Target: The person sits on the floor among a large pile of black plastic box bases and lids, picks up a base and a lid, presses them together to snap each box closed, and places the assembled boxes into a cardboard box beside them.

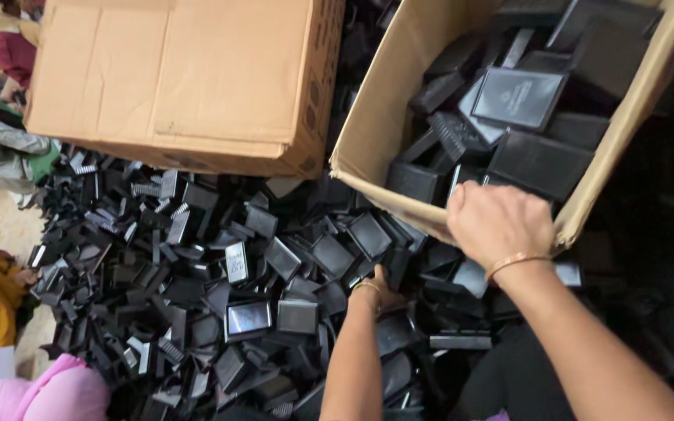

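Hands at work over a heap of black plastic case parts (220,304) spread across the floor between two cardboard cartons. Right hand (499,222) rests on the near rim of the open carton (368,125), fingers curled over the edge and down into the box; whether they close on one of the black rectangular pieces (520,97) stacked inside, or only on the cardboard rim, cannot be told, since the fingertips are hidden. Left hand (384,290) reaches down into the heap just below that rim, its fingers buried among the parts, so its grip cannot be told either. A closed carton (173,78) stands to the left, its lower edge touching the heap. Risks, as judged from this arrangement: the open carton leans toward the person and is loaded unevenly, so weight on its rim could tip it further and spill pieces onto the heap, mixing the two lots; the softened rim could buckle or tear under the hand; parts pulled from low in the heap could set neighbouring pieces sliding; toothed and sharp-cornered parts could scrape bare fingers pushed blindly among them.
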`<state>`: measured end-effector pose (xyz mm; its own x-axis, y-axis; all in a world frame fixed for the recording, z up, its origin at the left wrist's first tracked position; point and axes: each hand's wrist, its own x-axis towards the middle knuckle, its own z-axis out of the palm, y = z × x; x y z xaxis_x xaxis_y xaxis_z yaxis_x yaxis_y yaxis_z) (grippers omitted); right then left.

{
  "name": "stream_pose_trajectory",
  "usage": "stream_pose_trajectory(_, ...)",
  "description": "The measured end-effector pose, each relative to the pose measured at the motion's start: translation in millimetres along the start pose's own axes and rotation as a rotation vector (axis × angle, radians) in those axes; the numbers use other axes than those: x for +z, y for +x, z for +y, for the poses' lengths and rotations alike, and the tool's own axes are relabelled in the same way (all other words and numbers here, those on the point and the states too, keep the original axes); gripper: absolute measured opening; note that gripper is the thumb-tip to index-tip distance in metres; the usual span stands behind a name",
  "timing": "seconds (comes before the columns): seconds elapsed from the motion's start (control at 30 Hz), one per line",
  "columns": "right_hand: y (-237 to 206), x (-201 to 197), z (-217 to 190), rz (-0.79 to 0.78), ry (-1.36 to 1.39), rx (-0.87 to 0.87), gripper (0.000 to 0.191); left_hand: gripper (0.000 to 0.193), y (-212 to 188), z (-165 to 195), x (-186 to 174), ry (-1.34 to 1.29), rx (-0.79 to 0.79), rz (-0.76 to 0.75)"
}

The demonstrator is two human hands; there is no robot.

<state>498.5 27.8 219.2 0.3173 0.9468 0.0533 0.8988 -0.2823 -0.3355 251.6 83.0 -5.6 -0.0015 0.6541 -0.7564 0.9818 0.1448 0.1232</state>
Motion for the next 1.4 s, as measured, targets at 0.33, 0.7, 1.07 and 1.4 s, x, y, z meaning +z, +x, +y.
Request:
stream_pose_trajectory(0.33,1.3,-4.3,-3.0,-0.157,-0.024,0.07,0.054,0.089,14.7,-34.6,38.1,-0.086,0.169,0.162)
stream_pose_trajectory(0.7,16.8,-5.1,2.1,-0.475,0.014,0.156,0.061,0.061,-1.6,-52.1,19.3,-0.029,0.25,0.116)
stream_pose_trajectory(1.07,15.4,-6.1,-2.5,-0.439,0.039,0.18,0.056,0.06,0.6,-53.7,33.1,-0.077,0.238,0.175)
stream_pose_trajectory(1.4,15.6,-4.6,-1.5,-0.432,0.035,0.161,0.056,0.063,-0.1,-50.5,34.9,-0.062,0.223,0.179)
